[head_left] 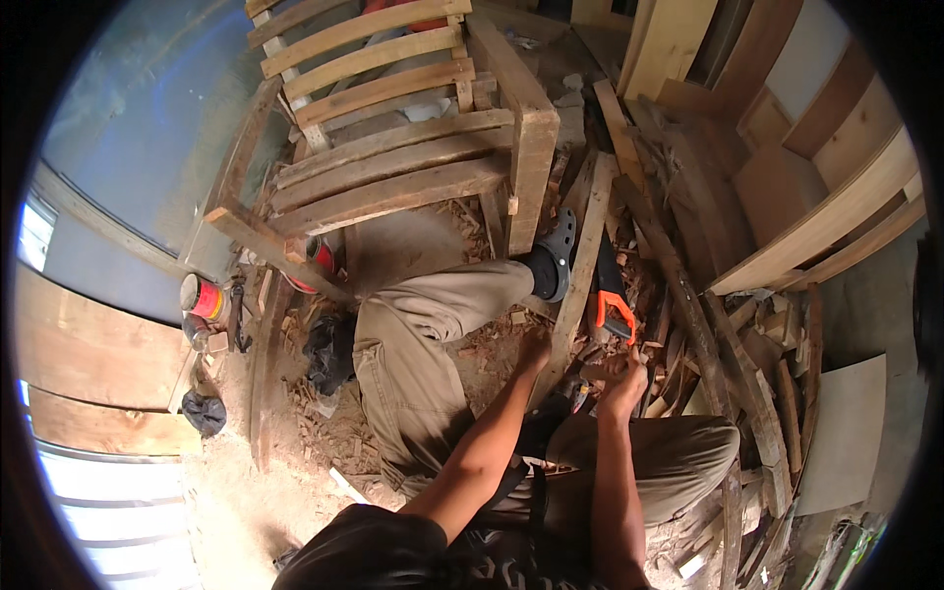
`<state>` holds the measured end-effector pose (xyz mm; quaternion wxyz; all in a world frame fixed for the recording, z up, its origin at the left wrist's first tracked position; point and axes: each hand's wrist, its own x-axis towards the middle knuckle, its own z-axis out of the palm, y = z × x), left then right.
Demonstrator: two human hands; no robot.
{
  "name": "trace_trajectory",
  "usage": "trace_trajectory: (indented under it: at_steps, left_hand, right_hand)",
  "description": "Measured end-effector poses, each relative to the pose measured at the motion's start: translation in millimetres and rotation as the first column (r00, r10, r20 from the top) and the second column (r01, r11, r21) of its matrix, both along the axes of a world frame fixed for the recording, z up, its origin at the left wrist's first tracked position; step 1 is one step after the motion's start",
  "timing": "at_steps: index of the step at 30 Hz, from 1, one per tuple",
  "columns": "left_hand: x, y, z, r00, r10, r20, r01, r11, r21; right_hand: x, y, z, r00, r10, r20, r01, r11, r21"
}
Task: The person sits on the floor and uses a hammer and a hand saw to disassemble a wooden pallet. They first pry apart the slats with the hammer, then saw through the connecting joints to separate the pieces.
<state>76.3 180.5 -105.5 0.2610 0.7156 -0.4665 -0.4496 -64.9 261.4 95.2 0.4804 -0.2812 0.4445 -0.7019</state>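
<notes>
A long narrow wooden plank (583, 251) slants toward me between my hands, and my left foot in a grey clog (560, 258) presses against it. My left hand (536, 348) is closed at the plank's left edge, its fingertips hidden. To the right of the plank, my right hand (623, 386) has curled fingers and a raised thumb; whatever is in them is too small to make out. Just beyond that hand lies a handsaw with an orange and black handle (616, 313), its dark blade pointing away among wood scraps.
A slatted wooden chair frame (393, 167) stands ahead. Loose boards (678, 305) and offcuts crowd the right side, below pale wooden frames (826, 236). At left are a red and yellow can (203, 297) and a black bag (204, 413). Wood chips litter the floor.
</notes>
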Motion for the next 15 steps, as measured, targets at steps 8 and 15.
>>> trace_trajectory:
  at_steps: [8, 15]
  left_hand:
    - [-8, -4, -72, 0.946, -0.294, -0.135, 0.323, 0.890, 0.323]
    - [12, -2, -109, 0.910, -0.415, -0.017, 0.409, 0.887, 0.214]
  right_hand:
    - [-15, 24, 17, 0.993, -0.103, 0.055, 0.107, 0.990, -0.089]
    - [26, 37, 25, 0.951, -0.290, 0.107, 0.286, 0.957, 0.051]
